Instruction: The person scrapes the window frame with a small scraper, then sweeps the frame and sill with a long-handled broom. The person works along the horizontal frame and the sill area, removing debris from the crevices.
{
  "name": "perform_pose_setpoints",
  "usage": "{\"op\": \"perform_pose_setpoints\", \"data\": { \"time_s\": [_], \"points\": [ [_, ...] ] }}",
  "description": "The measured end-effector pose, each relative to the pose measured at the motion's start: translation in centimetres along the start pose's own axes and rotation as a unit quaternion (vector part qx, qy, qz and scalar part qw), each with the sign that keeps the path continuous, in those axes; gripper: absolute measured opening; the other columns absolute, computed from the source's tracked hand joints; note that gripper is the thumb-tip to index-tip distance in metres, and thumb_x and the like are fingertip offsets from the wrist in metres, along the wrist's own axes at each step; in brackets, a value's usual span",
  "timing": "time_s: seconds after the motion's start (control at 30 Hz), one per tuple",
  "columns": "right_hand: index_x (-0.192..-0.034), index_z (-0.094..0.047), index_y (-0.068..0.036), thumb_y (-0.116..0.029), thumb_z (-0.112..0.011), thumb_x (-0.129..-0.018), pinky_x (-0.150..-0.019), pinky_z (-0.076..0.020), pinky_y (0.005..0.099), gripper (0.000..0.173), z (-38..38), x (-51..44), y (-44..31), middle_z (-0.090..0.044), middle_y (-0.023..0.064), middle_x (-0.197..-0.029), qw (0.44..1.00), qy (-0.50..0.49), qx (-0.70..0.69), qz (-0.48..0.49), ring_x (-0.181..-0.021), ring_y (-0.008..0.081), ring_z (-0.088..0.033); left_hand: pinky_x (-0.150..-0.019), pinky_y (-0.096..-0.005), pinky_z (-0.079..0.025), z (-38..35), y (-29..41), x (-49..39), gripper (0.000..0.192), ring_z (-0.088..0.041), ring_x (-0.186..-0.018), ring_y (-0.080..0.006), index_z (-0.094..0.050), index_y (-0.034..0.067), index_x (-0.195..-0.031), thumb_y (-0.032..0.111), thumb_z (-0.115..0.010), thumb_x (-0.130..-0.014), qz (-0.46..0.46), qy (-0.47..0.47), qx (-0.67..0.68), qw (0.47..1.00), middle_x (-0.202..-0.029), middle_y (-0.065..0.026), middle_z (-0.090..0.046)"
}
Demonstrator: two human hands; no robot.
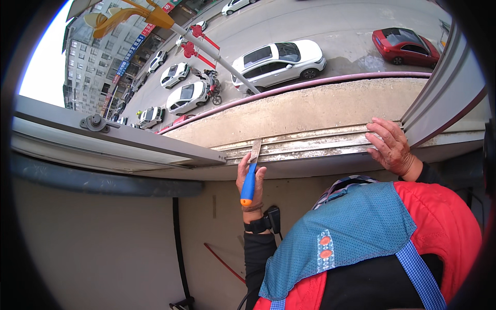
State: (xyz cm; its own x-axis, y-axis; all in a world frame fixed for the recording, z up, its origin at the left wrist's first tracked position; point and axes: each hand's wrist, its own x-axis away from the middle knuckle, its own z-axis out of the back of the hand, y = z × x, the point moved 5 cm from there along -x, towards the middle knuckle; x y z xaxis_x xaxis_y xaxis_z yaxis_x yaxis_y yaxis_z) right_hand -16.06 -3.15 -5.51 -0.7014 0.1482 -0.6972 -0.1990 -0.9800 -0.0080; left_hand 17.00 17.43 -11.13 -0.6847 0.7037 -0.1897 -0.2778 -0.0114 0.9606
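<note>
My left hand (241, 175) grips a scraper (250, 184) with a blue handle and an orange end cap. Its flat, dirty metal blade (256, 148) points away from me and lies over the sliding-window track (317, 142). Whitish patches and grime cover the track's rails. To the right, my right hand (395, 149) has its fingers spread over the track, close to the upright window frame (438, 93); it holds nothing that I can see. Left of the scraper, a window sash (155, 136) ends beside the exposed track.
Beyond the track runs a concrete ledge (302, 104) edged by a pink rail (294, 86). Below it are a street with parked cars (279, 64) and a lamp post (217, 58). A latch (95, 122) protrudes from the sash. A grey tubular bar (104, 176) runs under the sill.
</note>
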Motion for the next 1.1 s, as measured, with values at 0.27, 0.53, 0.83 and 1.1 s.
{"op": "perform_pose_setpoints", "data": {
  "time_s": [0.27,0.53,0.83,1.1],
  "points": [
    [-0.114,-0.061,-0.004,-0.018,-0.067,-0.086,-0.096,-0.0481,0.0455,0.032,0.0,0.0,0.1,-0.059,0.0135,-0.122,1.0,-0.002,-0.007,-0.001,-0.119,0.0334,-0.056,-0.062,-0.0195,-0.047,-0.2,1.5,2.8,0.085,-0.055,-0.07,-0.007,-0.027,0.007,-0.148,0.017,-0.08,-0.083,0.03,-0.013,0.054,0.998,-0.089,-0.0044,-0.061],
    [-0.114,-0.06,-0.004,-0.015,-0.07,-0.082,-0.095,-0.0481,0.0461,0.035,0.0,-0.1,0.0,-0.059,0.0135,-0.122,1.0,-0.008,-0.016,-0.007,-0.119,0.0341,-0.056,-0.053,-0.0194,-0.048,0.3,4.0,6.4,0.08,-0.056,-0.068,-0.0072,-0.027,0.008,-0.148,0.009,-0.075,-0.085,0.075,0.035,0.094,0.992,-0.101,-0.0098,-0.062],
    [-0.114,-0.061,-0.004,-0.016,-0.069,-0.083,-0.094,-0.0487,0.0459,0.034,-0.1,0.0,0.1,-0.059,0.0135,-0.122,1.0,-0.01,-0.017,-0.004,-0.119,0.0344,-0.056,-0.045,-0.0173,-0.037,1.1,4.8,5.9,0.046,-0.044,-0.054,-0.0031,-0.049,0.004,-0.135,0.006,-0.065,-0.092,0.111,0.087,-0.002,0.99,-0.087,-0.0033,-0.061],
    [-0.115,-0.059,-0.004,-0.017,-0.066,-0.088,-0.092,-0.0492,0.0477,0.031,-0.1,0.0,0.1,-0.059,0.016,-0.122,1.0,-0.017,-0.019,-0.001,-0.118,0.0377,-0.057,-0.07,-0.029,-0.052,1.3,6.8,4.8,0.043,-0.063,-0.079,-0.0171,-0.057,-0.003,-0.127,0.011,-0.071,-0.088,0.0,0.059,-0.26,0.964,-0.1,-0.0119,-0.065]
  ]
}}
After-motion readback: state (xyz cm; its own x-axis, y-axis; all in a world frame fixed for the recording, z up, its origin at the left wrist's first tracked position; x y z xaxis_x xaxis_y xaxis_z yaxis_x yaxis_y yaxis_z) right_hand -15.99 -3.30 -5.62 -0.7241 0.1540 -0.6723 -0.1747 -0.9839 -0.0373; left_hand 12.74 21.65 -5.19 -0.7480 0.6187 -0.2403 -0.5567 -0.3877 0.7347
